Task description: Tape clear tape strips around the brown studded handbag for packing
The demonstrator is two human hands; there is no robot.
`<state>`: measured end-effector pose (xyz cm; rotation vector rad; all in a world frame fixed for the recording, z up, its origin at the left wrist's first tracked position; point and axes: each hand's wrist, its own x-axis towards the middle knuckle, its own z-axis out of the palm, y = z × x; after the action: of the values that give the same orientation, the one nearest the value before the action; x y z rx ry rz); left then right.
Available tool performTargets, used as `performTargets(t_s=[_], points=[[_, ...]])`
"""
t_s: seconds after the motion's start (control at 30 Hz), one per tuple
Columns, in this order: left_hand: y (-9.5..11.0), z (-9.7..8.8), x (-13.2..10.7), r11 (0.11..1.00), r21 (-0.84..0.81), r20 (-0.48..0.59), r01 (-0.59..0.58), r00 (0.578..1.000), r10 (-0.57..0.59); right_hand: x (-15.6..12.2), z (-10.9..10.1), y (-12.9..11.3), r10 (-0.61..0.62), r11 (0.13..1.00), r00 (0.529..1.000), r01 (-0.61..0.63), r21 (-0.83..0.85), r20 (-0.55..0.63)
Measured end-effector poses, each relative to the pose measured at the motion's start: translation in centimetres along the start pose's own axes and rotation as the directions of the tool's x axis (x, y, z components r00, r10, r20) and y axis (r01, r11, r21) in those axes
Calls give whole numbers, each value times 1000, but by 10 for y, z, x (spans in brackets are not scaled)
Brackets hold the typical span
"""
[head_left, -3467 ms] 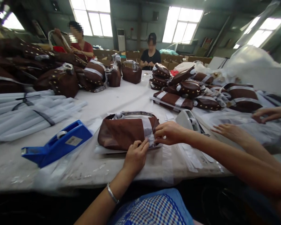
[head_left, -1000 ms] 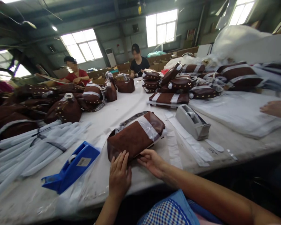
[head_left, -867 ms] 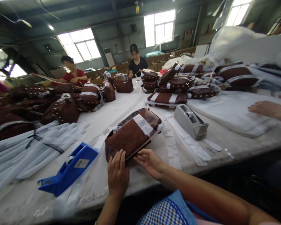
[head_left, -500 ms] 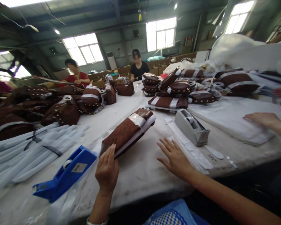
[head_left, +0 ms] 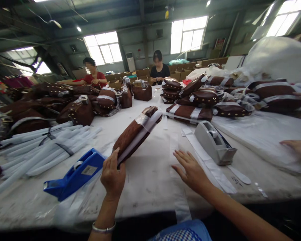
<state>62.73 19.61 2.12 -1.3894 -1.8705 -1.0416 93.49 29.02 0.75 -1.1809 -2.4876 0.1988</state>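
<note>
My left hand (head_left: 112,175) grips the near end of a brown bag (head_left: 136,132) wrapped with clear tape, holding it tilted up off the white table (head_left: 145,177). My right hand (head_left: 192,170) lies open and flat on the table to the right of the bag, fingers spread, holding nothing. A blue tape dispenser (head_left: 74,174) sits just left of my left hand. A grey tape dispenser (head_left: 213,144) stands to the right of my right hand.
Piles of brown bags lie at the left (head_left: 52,103) and back right (head_left: 198,97). White rolled tubes (head_left: 40,147) lie at the left. Another person's hand (head_left: 297,147) rests on white sheets at the right. Two people sit at the far end.
My left hand has lifted the bag's near end so it tilts up on edge. My right hand has let go of the bag and now lies flat on the table.
</note>
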Motion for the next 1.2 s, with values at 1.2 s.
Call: performTargets(t_s=[1.2], points=[[59,35,-67,937,-202,-2,-284,957,290,243,31,-62,-209,978,923,191,87,324]])
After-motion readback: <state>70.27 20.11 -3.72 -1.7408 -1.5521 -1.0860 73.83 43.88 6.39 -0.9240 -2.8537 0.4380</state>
